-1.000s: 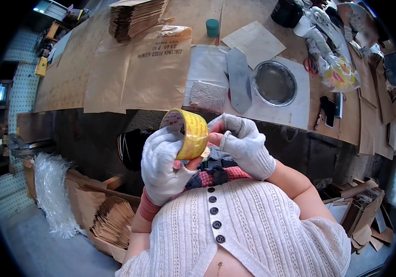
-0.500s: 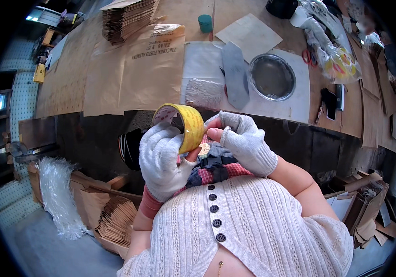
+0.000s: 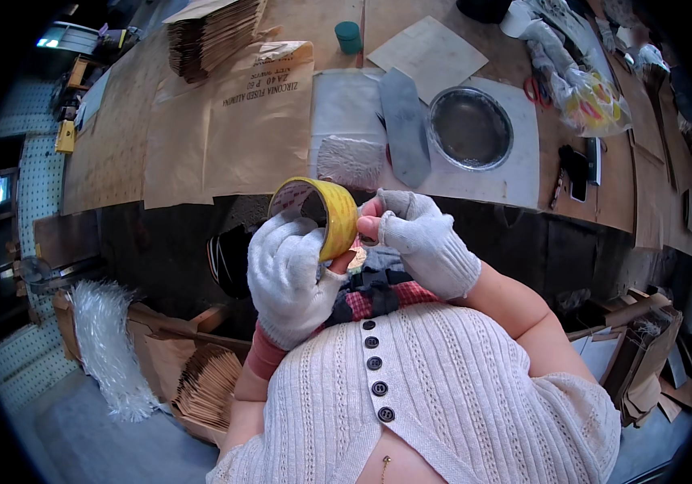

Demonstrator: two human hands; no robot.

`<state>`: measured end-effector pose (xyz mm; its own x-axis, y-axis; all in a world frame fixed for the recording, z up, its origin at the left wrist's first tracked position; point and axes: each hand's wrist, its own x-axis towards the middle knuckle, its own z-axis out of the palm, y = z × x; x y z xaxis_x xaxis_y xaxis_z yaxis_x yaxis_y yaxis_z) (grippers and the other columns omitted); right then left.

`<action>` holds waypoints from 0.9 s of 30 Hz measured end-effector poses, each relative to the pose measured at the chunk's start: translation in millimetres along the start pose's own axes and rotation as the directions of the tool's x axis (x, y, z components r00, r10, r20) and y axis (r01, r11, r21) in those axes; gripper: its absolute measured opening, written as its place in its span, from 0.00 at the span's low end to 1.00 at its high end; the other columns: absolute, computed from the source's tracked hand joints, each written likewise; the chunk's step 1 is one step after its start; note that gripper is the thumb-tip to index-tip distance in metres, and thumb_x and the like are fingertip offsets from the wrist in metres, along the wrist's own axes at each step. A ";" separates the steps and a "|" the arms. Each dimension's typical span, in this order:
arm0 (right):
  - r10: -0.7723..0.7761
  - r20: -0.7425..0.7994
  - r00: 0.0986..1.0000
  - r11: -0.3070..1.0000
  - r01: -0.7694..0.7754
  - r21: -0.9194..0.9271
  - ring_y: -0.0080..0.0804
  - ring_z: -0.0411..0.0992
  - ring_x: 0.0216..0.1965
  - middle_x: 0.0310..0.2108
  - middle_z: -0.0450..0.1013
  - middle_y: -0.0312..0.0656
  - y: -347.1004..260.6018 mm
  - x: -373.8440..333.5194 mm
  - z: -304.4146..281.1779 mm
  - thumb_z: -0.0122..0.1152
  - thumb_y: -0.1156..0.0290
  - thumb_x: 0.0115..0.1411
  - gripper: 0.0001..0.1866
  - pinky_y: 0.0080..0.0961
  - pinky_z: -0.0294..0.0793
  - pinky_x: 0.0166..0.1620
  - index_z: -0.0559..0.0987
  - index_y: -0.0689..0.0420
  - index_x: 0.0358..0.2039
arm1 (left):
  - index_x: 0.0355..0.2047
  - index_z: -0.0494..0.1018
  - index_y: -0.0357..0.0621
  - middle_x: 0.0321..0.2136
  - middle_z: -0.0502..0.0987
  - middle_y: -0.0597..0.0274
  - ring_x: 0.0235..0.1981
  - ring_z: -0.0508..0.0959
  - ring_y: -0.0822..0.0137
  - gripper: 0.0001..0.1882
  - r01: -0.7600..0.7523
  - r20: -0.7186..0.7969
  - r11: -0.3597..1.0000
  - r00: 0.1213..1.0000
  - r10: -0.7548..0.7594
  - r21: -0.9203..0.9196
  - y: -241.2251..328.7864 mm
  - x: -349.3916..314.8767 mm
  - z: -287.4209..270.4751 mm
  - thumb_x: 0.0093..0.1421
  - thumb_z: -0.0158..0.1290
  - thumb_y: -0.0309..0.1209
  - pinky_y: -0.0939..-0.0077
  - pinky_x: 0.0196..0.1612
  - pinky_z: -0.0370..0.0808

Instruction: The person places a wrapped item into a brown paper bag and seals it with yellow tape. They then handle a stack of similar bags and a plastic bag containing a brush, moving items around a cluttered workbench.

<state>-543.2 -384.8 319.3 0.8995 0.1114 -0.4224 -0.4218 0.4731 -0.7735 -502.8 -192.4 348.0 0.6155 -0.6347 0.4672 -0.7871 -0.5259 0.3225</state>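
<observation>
A roll of yellow tape [image 3: 341, 219] is held up before my body, over the near edge of the table. My left hand [image 3: 291, 266], in a white knitted glove, grips it with the fingers inside the ring and the thumb beneath. My right hand [image 3: 425, 238] wears a white glove with bare thumb and fingertip. Its thumb and finger are pinched together right beside the outer face of the roll. Whether they hold the tape's end is hidden by the fingers.
On the table lie a brown paper sack [image 3: 259, 121], a grey flat strip [image 3: 406, 129], a round metal bowl [image 3: 471, 129] of liquid, red scissors [image 3: 536, 90] and a phone [image 3: 578, 184]. A stack of folded bags [image 3: 213, 36] and a green jar [image 3: 348, 37] stand farther back. White plastic strands [image 3: 108, 347] hang at lower left.
The roll has turned slightly in my left hand's grip. My right hand has shifted a little left and stays pinched by the roll. The table view has moved slightly with my head.
</observation>
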 end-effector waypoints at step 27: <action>0.203 0.231 0.952 0.866 -0.284 0.411 0.24 0.70 0.39 0.37 0.73 0.33 15.1 18.8 -15.4 0.63 0.62 0.62 0.12 0.25 0.69 0.48 0.75 0.56 0.40 | 0.38 0.75 0.44 0.34 0.76 0.58 0.43 0.77 0.54 0.19 -0.061 0.023 0.986 0.998 0.058 0.154 -10.2 -5.3 17.9 0.44 0.65 0.28 0.55 0.53 0.74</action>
<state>-534.5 -389.0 292.4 0.7968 0.4034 -0.4499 -0.5742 0.7374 -0.3557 -497.3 -193.8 327.5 0.5694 -0.6769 0.4665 -0.8075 -0.5669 0.1629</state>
